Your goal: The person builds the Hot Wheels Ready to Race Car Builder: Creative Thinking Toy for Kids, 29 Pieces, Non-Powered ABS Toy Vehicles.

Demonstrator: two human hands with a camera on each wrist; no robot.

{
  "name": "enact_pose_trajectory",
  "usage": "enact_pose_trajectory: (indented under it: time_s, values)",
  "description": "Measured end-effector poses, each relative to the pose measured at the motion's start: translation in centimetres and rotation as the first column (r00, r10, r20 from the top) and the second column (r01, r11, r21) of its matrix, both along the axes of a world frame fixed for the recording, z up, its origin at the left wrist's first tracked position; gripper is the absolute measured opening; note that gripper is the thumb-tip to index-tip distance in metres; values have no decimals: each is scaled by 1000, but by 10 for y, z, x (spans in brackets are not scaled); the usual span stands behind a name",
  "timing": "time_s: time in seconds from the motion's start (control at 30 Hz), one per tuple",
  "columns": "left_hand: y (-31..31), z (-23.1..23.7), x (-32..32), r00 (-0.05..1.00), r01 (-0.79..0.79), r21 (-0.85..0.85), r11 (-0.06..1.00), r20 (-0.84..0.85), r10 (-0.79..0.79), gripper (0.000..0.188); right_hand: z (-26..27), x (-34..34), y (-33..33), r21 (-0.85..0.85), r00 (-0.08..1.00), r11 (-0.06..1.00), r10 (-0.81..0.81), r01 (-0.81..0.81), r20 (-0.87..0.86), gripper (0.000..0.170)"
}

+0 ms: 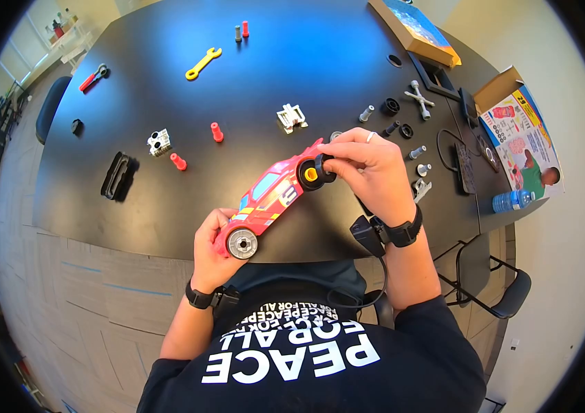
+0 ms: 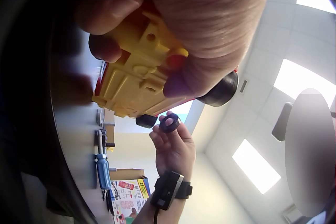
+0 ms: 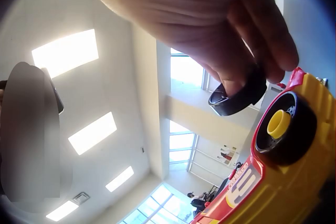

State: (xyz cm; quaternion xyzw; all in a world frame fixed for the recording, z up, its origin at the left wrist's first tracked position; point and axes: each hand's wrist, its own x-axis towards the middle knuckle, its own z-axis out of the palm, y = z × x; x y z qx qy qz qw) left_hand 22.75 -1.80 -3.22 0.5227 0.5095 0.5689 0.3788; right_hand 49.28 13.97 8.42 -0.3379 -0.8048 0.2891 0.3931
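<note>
My left hand (image 1: 207, 253) grips the rear or front end of a red toy car (image 1: 275, 193), beside a wheel with a grey hub (image 1: 242, 244). In the left wrist view its fingers wrap the car's yellow underside (image 2: 139, 79). At the car's other end, my right hand (image 1: 371, 165) pinches a black tyre ring (image 3: 239, 100) between thumb and fingers. The ring is tilted, close beside a black wheel (image 3: 302, 134) whose yellow centre post (image 3: 278, 124) is exposed. The right wrist view shows a gap between ring and wheel.
On the dark table (image 1: 168, 96) lie a yellow wrench (image 1: 203, 64), red pegs (image 1: 217, 132), a silver engine-like block (image 1: 292, 118) and a black frame piece (image 1: 118, 175). Several small parts and a cross-shaped wrench (image 1: 419, 100) sit at right, near a printed box (image 1: 523, 131) and a water bottle (image 1: 513, 200).
</note>
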Motion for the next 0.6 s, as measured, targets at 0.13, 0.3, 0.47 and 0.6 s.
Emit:
enact_pose_trajectory:
  time_s: [0.13,0.3,0.47,0.6]
  values:
    - [0,-3,-1,1000,9,2,1000,29,-9,47,0,-6,-1,57,993,998,-12,6,114,24]
    - [0,-1,1,1000,7,12,1000,11,-7,47,-8,-10,4,189,976,981,-3,-39,218,18]
    - [1,0,1,1000,-8,14,1000,11,8,47,-15,-11,0,204,980,978,9,-50,197,24]
    - [0,0,1,1000,-5,2,1000,7,5,47,-7,-5,-8,25,983,995,95,-101,158,33]
